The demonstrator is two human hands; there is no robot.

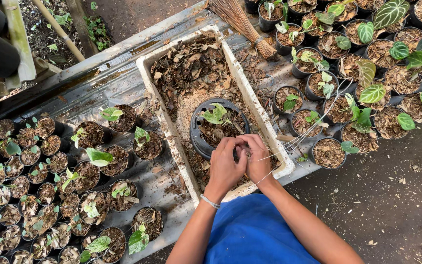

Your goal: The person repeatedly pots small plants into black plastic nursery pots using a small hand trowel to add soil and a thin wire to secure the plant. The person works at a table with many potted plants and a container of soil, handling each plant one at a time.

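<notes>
My left hand (224, 164) and my right hand (256, 157) are pressed together, fingers closed, at the near rim of a black plastic pot (197, 132). The pot holds brown leaf mix and a small green seedling (214, 115). It stands inside a long white foam trough (262, 117) filled with dry leaf litter. Thin pale strings (299, 139) run from my right hand out to the right; what the left fingers pinch is hidden. A thin band circles my left wrist.
Many small black pots with seedlings (45, 190) crowd the grey sheet on the left. Larger pots with veined leaves (372, 73) fill the upper right. A bundle of brown broom sticks (240, 24) lies above the trough. Dark soil ground is at right.
</notes>
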